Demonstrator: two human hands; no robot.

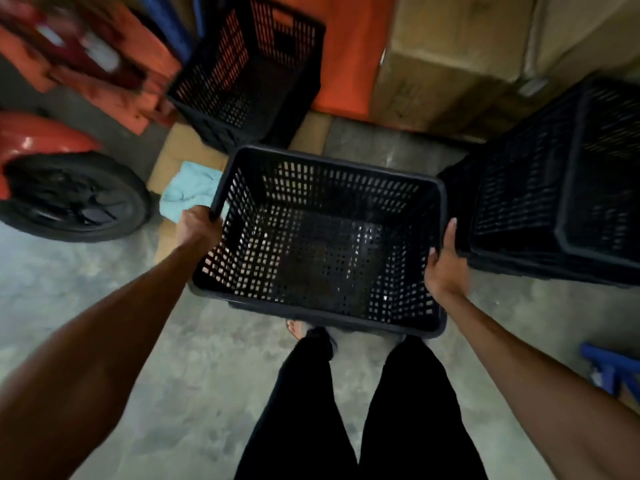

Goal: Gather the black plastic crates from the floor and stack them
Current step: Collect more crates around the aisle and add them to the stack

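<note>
I hold a black perforated plastic crate (322, 240) in front of my legs, open side up and empty. My left hand (197, 225) grips its left rim. On the right rim, my right hand (445, 261) is closed around the edge. A second black crate (249, 71) stands tilted at the back on flat cardboard. To the right, more black crates (561, 188) sit nested together on the floor, close to the held crate's right side.
A red vehicle with a black wheel (69, 199) is at the left. A light blue cloth (188, 188) lies on cardboard (180, 147). Cardboard boxes (450, 64) and an orange panel (346, 57) line the back. A blue object (613, 368) is at right. The floor is grey concrete (207, 375).
</note>
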